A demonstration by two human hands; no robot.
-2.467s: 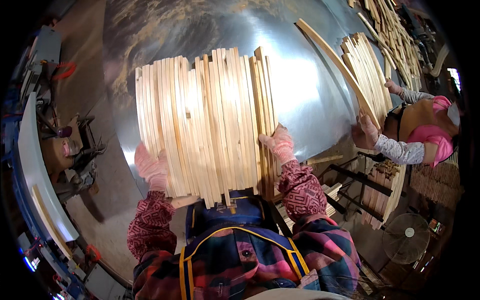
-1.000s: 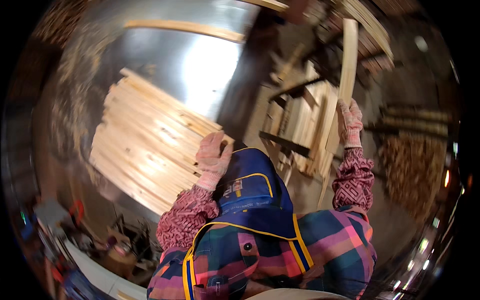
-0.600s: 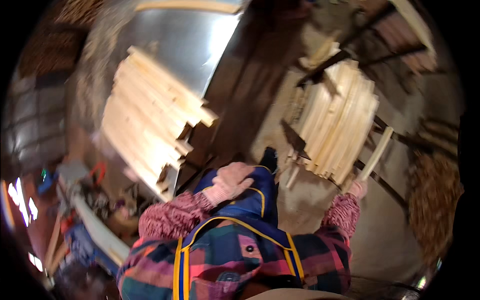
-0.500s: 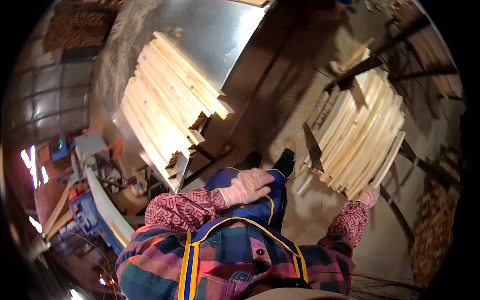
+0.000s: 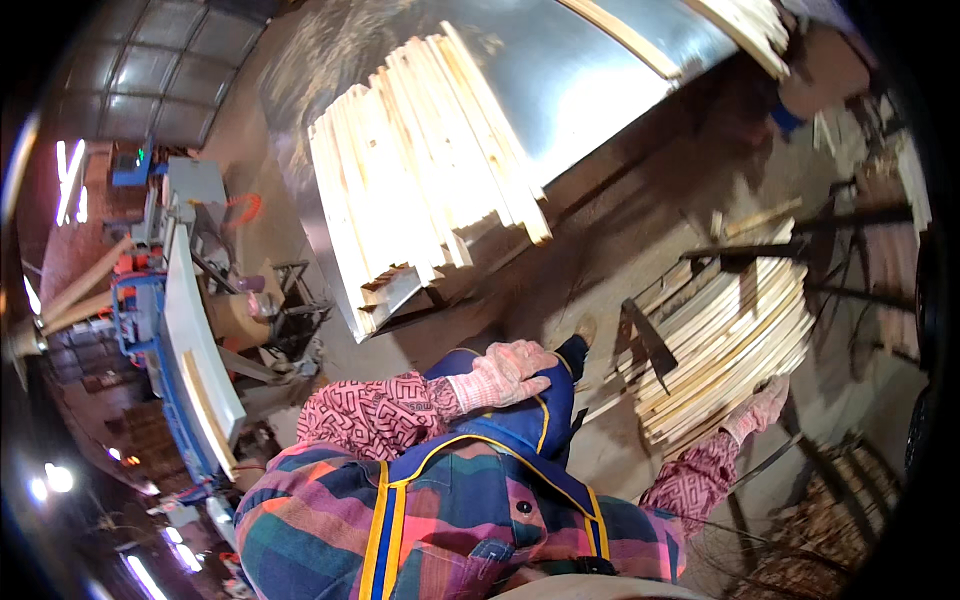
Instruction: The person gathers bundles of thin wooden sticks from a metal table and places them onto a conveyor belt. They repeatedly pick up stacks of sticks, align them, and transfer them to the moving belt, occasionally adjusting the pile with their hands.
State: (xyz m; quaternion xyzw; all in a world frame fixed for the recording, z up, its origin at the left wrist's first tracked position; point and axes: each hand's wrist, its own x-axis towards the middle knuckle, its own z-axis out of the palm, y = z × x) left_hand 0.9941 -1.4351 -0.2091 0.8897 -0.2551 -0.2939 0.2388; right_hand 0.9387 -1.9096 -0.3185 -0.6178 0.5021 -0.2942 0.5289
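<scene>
My left hand (image 5: pixel 512 373), in a pale pink glove, lies with its fingers stretched out on the blue apron (image 5: pixel 470 425) over my bent leg. It holds nothing. On the right, my gloved right hand (image 5: pixel 762 408) reaches to the near side of a stack of pale wooden strips (image 5: pixel 725 350). Its fingertips are close to the outermost strips. They are blurred, so whether they grip or only touch one is unclear. The strips lie side by side between dark metal uprights (image 5: pixel 648 345).
Ahead stands a shiny metal table (image 5: pixel 575 110) with a row of wooden strips (image 5: pixel 420 160) on it. Another strip (image 5: pixel 625 40) lies farther along. A blue-framed machine (image 5: pixel 165 350) is at the left. Wood pieces (image 5: pixel 830 510) are heaped at the lower right.
The view has swung to the right, showing more of the metal table. My right hand has moved from the strips' near end along the stack's outer side. My left hand stays on the apron.
</scene>
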